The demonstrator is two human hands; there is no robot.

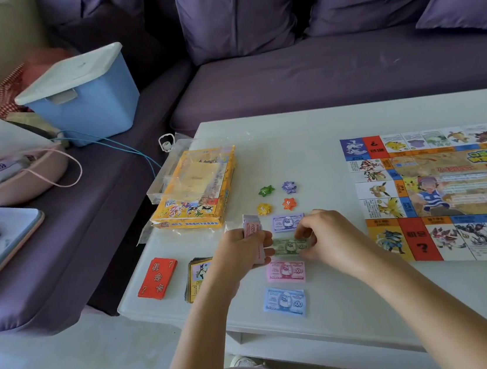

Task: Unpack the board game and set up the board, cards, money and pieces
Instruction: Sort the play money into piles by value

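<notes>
Banknotes lie in a column on the white worktop (pixel 291 135), just left of the board (pixel 439 191), which lies unfolded on the right side. From far to near they are a purple note (pixel 286 222), a green note (pixel 291 246), a pink note (pixel 285 272) and a blue note (pixel 284 302), each apart from the next.

The left hand (pixel 238 252) grips a stack of notes (pixel 253 238) upright on its edge, fingers curled round it. The right hand (pixel 331 235) pinches the right end of the green note between thumb and fingers. The note's left end reaches the left hand.

Beyond the purple note sit four playing pieces in a loose square: a green star (pixel 266 191), a purple star (pixel 289 187), a yellow star (pixel 264 209) and an orange star (pixel 288 203).

Near the left edge lie a pile of red cards (pixel 157 277) and, beside it, a pile of picture cards (pixel 198 277), partly hidden by the left wrist. The yellow game box (pixel 197 190) lies farther back in clear plastic wrapping.

A blue storage bin (pixel 84 96) stands on the purple sofa (pixel 329 72) behind.
</notes>
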